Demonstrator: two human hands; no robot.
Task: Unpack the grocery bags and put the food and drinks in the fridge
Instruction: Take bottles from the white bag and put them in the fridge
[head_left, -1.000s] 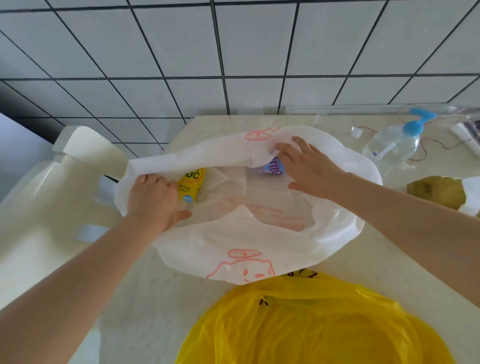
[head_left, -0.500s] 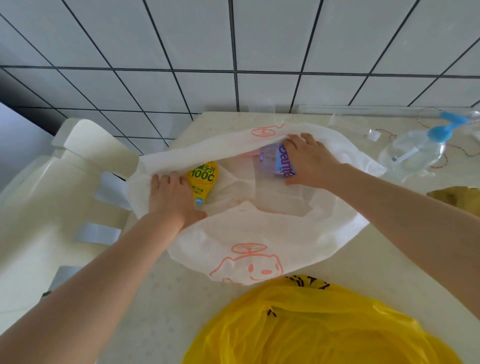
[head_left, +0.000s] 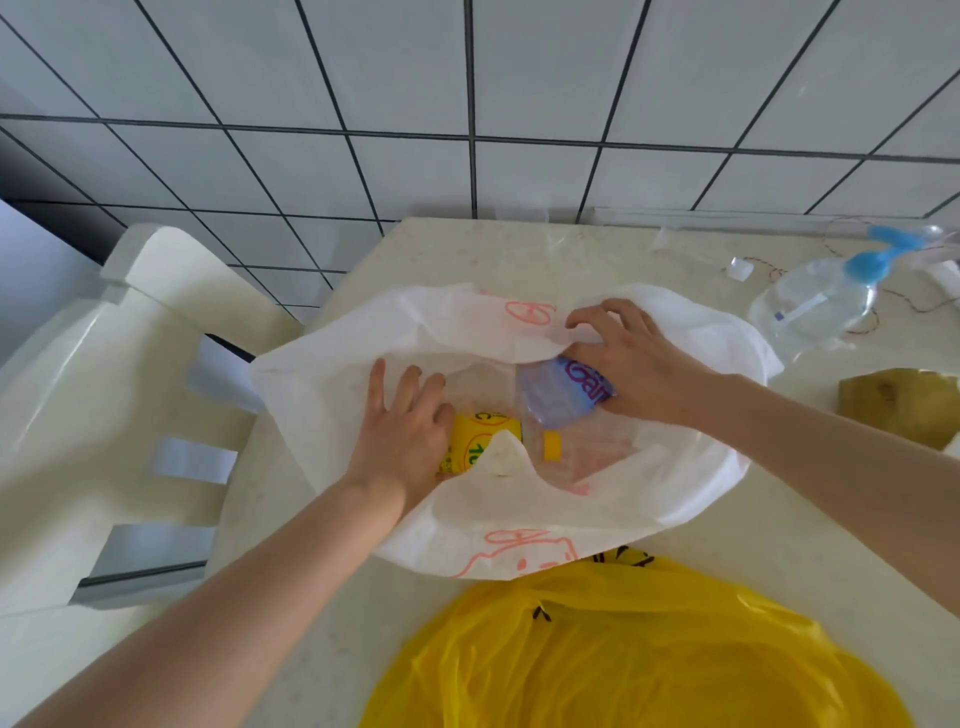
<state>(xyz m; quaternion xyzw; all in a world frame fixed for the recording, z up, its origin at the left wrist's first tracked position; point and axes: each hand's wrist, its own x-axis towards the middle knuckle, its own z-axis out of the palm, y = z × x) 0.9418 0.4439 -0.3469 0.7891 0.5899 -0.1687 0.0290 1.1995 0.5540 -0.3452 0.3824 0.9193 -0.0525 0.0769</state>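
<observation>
A white grocery bag (head_left: 649, 499) with pink print lies open on the pale countertop (head_left: 779, 545). Inside it a yellow bottle (head_left: 485, 434) with a yellow cap lies on its side, partly hidden by a fold of the bag. My left hand (head_left: 405, 436) rests on the bottle's base end with straight, spread fingers; the thumb is hidden. A clear bottle with a blue label (head_left: 563, 397) sits further right in the bag. My right hand (head_left: 639, 358) grips that bottle, fingers curled over it and the bag's far rim.
A yellow plastic bag (head_left: 623, 654) lies at the near edge of the counter. A clear pump bottle (head_left: 815, 306) with a blue top lies at the back right, a brownish-yellow object (head_left: 898, 405) at the right edge. A white plastic chair (head_left: 104, 395) stands left; the tiled wall is behind.
My left hand left the bag's rim and moved inside onto the yellow bottle, which now lies with its cap to the right. My right hand kept hold of the blue-labelled bottle.
</observation>
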